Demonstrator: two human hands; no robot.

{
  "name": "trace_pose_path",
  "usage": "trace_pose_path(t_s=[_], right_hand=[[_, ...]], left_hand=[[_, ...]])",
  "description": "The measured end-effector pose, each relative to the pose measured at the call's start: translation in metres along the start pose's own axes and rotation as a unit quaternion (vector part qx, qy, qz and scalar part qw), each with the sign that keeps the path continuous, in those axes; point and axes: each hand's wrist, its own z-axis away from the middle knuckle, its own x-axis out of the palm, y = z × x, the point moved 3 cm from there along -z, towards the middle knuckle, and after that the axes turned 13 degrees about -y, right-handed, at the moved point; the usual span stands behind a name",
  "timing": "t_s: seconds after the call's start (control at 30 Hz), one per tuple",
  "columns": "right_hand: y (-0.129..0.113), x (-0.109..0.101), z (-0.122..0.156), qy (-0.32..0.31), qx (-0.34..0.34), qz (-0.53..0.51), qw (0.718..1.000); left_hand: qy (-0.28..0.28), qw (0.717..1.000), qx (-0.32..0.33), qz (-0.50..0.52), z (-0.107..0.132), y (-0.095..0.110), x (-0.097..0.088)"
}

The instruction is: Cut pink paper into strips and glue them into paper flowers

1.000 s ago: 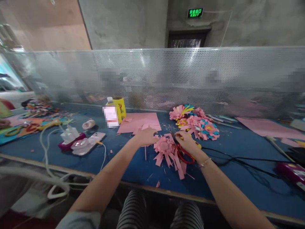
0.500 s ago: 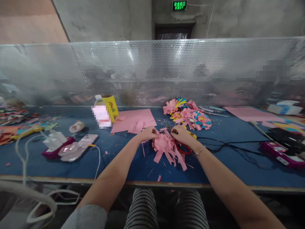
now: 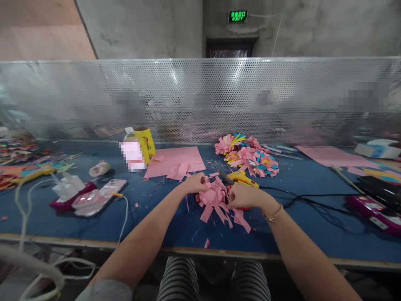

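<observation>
A pink paper flower (image 3: 212, 195) with curled petals and long loose strips lies on the blue table near its front edge. At its upper left, my left hand (image 3: 196, 184) is closed, its fingers pinching the petals. My right hand (image 3: 246, 196) is closed at the flower's right side, the fingertips on a petal or strip there. Scissors (image 3: 226, 177) lie under and beyond my right hand, their red handles mostly hidden by it. Just behind that hand is a yellow glue gun (image 3: 244, 178).
Finished paper flowers (image 3: 247, 154) in pink, blue and yellow are heaped farther back. Pink sheets (image 3: 175, 161) lie behind my left hand, near a bottle (image 3: 133, 152). A phone (image 3: 102, 196) sits at left; black cables (image 3: 300, 195) cross the right. A perforated metal screen (image 3: 200, 100) bounds the back.
My right hand has moved from the flower's upper right down along its right side, uncovering the scissor blades and more of the glue gun. My left hand stays at the upper left. The view has shifted slightly.
</observation>
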Motion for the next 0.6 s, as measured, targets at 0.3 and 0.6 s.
trace_pose_path(t_s=[0.3, 0.6], right_hand=[[0.000, -0.014, -0.004, 0.242, -0.031, -0.021, 0.969], [-0.022, -0.011, -0.009, 0.287, -0.123, -0.063, 0.948]], left_hand=[[0.122, 0.992, -0.006, 0.030, 0.004, 0.006, -0.014], [0.069, 0.921, 0.148, 0.353, 0.002, 0.018, -0.006]])
